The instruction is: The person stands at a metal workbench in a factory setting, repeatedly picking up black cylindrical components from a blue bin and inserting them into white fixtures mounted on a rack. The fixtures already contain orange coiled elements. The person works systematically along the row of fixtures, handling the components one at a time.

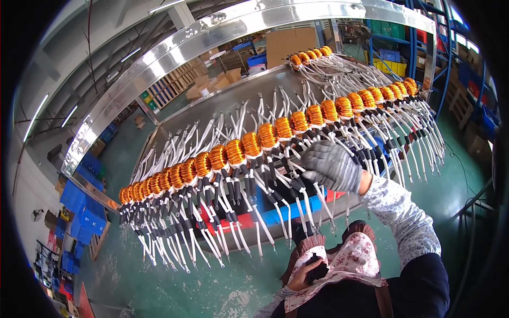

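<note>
A long row of copper-coloured toroidal coils (250, 144) runs across a metal table, from low left to upper right. White wire leads (260, 233), many with black sleeves, hang from their near side over the edge. My right hand (334, 165), in a grey knitted glove, is among the sleeved leads just below the row, right of middle. Its fingers are curled in, and what they grip is hidden. Close to my apron, my left hand (301, 276) is bare and closed around a dark object (318, 269) whose kind I cannot make out.
A shiny metal frame (212, 25) arches over the table. More coils (310, 55) lie at the far end with tangled leads. Blue and red bins (283, 213) sit beneath the hanging leads. Blue crates (85, 212) are stacked at left; blue shelving (392, 42) stands at back right.
</note>
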`<action>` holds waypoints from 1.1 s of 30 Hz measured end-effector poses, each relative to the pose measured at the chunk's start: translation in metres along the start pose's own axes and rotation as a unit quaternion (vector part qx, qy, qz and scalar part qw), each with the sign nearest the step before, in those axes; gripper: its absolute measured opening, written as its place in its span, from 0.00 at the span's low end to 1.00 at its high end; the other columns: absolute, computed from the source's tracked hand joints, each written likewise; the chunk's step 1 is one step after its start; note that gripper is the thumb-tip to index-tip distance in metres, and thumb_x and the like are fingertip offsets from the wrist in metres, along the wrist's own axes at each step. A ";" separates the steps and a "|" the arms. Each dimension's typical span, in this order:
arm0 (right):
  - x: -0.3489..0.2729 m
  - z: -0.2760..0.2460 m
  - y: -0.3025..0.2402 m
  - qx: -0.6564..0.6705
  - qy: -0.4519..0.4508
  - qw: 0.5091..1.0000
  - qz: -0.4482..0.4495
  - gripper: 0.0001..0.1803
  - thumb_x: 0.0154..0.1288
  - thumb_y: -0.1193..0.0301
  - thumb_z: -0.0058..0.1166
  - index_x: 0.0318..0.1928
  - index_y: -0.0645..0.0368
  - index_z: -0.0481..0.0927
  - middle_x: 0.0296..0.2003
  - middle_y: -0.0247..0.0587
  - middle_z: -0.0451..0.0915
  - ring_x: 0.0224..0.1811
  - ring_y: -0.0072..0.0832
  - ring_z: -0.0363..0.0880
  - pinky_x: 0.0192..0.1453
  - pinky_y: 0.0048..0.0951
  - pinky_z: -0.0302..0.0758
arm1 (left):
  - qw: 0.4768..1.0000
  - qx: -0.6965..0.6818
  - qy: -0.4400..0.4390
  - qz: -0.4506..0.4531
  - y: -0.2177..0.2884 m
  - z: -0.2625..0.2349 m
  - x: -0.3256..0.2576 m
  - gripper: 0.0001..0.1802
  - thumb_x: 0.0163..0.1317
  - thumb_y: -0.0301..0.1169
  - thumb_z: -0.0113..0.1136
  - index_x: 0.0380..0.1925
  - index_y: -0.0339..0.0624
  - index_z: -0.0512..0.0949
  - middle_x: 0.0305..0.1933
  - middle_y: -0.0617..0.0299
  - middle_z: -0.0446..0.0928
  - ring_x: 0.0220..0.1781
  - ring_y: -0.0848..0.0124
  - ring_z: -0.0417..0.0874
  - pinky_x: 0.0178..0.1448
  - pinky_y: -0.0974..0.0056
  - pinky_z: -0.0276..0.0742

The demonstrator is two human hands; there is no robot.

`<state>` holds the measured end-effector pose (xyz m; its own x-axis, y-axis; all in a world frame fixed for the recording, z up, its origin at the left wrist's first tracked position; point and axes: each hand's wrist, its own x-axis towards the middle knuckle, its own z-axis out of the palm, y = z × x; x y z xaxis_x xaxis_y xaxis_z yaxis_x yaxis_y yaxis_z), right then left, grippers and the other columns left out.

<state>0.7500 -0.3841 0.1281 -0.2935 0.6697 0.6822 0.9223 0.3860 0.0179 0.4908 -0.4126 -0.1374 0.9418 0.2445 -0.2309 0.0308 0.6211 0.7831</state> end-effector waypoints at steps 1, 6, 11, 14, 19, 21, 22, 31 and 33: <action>0.006 0.002 -0.006 0.027 0.003 1.000 -0.014 0.15 0.60 0.61 0.48 0.37 0.61 0.76 0.36 0.46 0.76 0.43 0.43 0.74 0.54 0.40 0.67 | 0.996 0.069 -0.016 0.046 0.001 0.000 -0.002 0.18 0.59 0.29 0.59 0.49 0.38 0.71 0.46 0.62 0.73 0.49 0.75 0.74 0.57 0.69 0.68; 0.009 0.027 0.001 0.025 -0.053 0.998 -0.029 0.16 0.61 0.61 0.48 0.39 0.62 0.75 0.38 0.48 0.76 0.44 0.44 0.73 0.52 0.41 0.69 | 0.978 0.158 -0.056 0.120 -0.010 -0.015 -0.006 0.26 0.58 0.23 0.59 0.57 0.40 0.68 0.53 0.59 0.70 0.55 0.69 0.71 0.63 0.65 0.62; -0.015 0.029 0.000 0.124 0.035 0.991 0.019 0.11 0.61 0.66 0.49 0.38 0.61 0.74 0.37 0.49 0.76 0.43 0.46 0.73 0.51 0.42 0.68 | 0.986 -0.141 0.080 -0.045 -0.008 -0.013 -0.012 0.19 0.60 0.27 0.57 0.51 0.38 0.70 0.47 0.61 0.73 0.51 0.69 0.75 0.58 0.65 0.70; -0.034 0.049 -0.007 0.034 0.010 0.999 0.034 0.13 0.59 0.67 0.50 0.41 0.61 0.75 0.40 0.48 0.76 0.47 0.43 0.74 0.54 0.42 0.68 | 0.970 -0.194 0.125 -0.079 -0.002 -0.003 -0.018 0.13 0.61 0.31 0.56 0.44 0.40 0.71 0.41 0.60 0.75 0.44 0.69 0.78 0.49 0.65 0.76; -0.055 0.079 0.004 -0.048 -0.008 0.999 -0.005 0.19 0.48 0.68 0.52 0.43 0.60 0.75 0.41 0.47 0.76 0.49 0.43 0.73 0.57 0.41 0.67 | 0.975 -0.158 0.133 -0.080 0.019 0.013 -0.016 0.11 0.60 0.32 0.56 0.41 0.41 0.71 0.38 0.59 0.75 0.42 0.69 0.78 0.45 0.64 0.78; -0.052 0.076 0.003 -0.061 -0.027 0.998 -0.023 0.19 0.50 0.68 0.52 0.45 0.60 0.75 0.43 0.48 0.76 0.49 0.43 0.73 0.58 0.42 0.67 | 0.977 -0.150 0.140 -0.057 0.031 0.024 -0.015 0.11 0.60 0.32 0.57 0.40 0.41 0.71 0.38 0.59 0.75 0.42 0.70 0.78 0.44 0.64 0.77; -0.049 0.071 -0.001 -0.027 -0.012 1.000 -0.004 0.19 0.51 0.68 0.53 0.45 0.61 0.75 0.43 0.48 0.76 0.49 0.43 0.73 0.57 0.42 0.67 | 0.978 -0.149 0.138 -0.053 0.032 0.025 -0.016 0.11 0.60 0.32 0.57 0.40 0.41 0.71 0.38 0.60 0.75 0.42 0.70 0.78 0.44 0.65 0.77; -0.023 0.009 -0.075 0.504 0.023 0.741 0.444 0.19 0.67 0.55 0.45 0.32 0.59 0.76 0.17 0.29 0.70 0.16 0.16 0.68 0.18 0.20 0.62 | 0.981 -0.148 0.088 -0.093 0.016 0.004 -0.019 0.13 0.60 0.33 0.57 0.42 0.39 0.72 0.37 0.63 0.74 0.40 0.73 0.77 0.43 0.67 0.75; -0.027 0.026 -0.063 0.601 0.025 0.635 0.485 0.20 0.68 0.54 0.43 0.34 0.57 0.77 0.15 0.23 0.63 0.13 0.12 0.59 0.16 0.16 0.55 | 0.983 -0.138 0.077 -0.097 0.019 0.008 -0.016 0.13 0.60 0.33 0.57 0.42 0.39 0.72 0.37 0.63 0.74 0.39 0.73 0.77 0.42 0.67 0.75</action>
<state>0.6936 -0.4099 0.0896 0.3013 0.9530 -0.0312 -0.2045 0.0327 -0.9783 0.4794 -0.4107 -0.1138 0.8644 0.1987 -0.4619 0.0919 0.8407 0.5336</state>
